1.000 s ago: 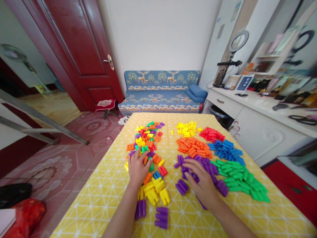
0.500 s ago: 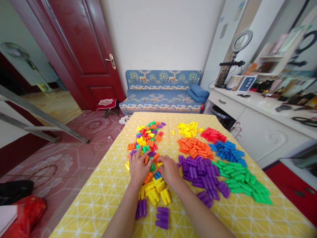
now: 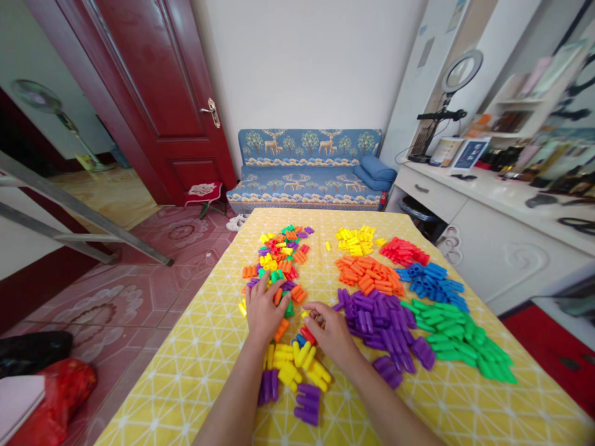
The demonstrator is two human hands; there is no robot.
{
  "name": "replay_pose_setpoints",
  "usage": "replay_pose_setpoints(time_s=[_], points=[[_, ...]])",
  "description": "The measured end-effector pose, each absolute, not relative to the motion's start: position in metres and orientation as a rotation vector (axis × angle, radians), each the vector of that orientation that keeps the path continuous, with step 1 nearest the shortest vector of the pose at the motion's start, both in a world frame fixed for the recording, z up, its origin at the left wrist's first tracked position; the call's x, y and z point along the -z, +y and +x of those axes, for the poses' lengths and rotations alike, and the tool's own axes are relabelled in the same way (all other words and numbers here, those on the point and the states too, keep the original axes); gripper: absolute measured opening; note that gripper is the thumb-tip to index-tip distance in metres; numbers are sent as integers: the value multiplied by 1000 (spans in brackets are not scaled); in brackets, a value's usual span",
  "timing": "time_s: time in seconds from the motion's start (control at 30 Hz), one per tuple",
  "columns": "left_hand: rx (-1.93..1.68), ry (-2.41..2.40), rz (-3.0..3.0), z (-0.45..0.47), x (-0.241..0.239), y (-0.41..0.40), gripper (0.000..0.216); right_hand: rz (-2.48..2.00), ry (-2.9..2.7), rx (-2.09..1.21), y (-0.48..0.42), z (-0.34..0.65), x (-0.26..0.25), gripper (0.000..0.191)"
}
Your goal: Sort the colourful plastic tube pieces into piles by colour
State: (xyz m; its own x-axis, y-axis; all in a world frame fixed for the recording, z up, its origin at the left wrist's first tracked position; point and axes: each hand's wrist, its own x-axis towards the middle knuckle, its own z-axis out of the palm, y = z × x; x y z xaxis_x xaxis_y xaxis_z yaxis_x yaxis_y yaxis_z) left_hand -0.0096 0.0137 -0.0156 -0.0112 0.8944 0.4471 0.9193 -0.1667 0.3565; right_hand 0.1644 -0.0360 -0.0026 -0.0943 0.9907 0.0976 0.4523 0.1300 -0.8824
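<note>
My left hand [image 3: 266, 310] lies palm down with spread fingers on the near end of a mixed-colour pile of plastic building blocks [image 3: 279, 248]. Green, purple and orange blocks show around its fingertips. My right hand [image 3: 331, 328] is just to the right, its fingers curled and thumb bent in at a small yellow block [image 3: 305, 314], mostly hidden by the fingers. Below that hand are a red block [image 3: 307, 335] and a blue one [image 3: 300, 340]. Nearer me lie several yellow blocks [image 3: 288, 371] and purple blocks [image 3: 307, 404].
Sorted heaps stand on the right side of the yellow patterned table [image 3: 195, 371]: yellow [image 3: 356, 240], red [image 3: 403, 251], orange [image 3: 369, 274], blue [image 3: 432, 284], purple [image 3: 379, 319] and green [image 3: 462, 337]. Beyond the table stands a blue sofa [image 3: 307, 179].
My right hand has drawn back slightly toward me and its fingers have curled in. The near yellow blocks have shifted, and the red block now shows more. My left hand stays on the pile.
</note>
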Motion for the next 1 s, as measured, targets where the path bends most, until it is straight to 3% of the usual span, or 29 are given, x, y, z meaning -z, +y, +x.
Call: replay_pose_setpoints(time_s=[0.13, 0.3, 0.6, 1.0], points=[[934, -2009, -2179, -10, 18, 14, 34, -1438, -1913, -824, -71, 176, -9, 29], [943, -2020, -2177, -10, 19, 15, 34, -1485, -2035, -668, -106, 168, 6, 63], [927, -2007, -2175, -10, 15, 13, 35, -1383, -1823, -593, -63, 152, 23, 34], [929, -2000, -2176, -10, 17, 14, 34, -1220, -1726, -521, -46, 145, 32, 35]])
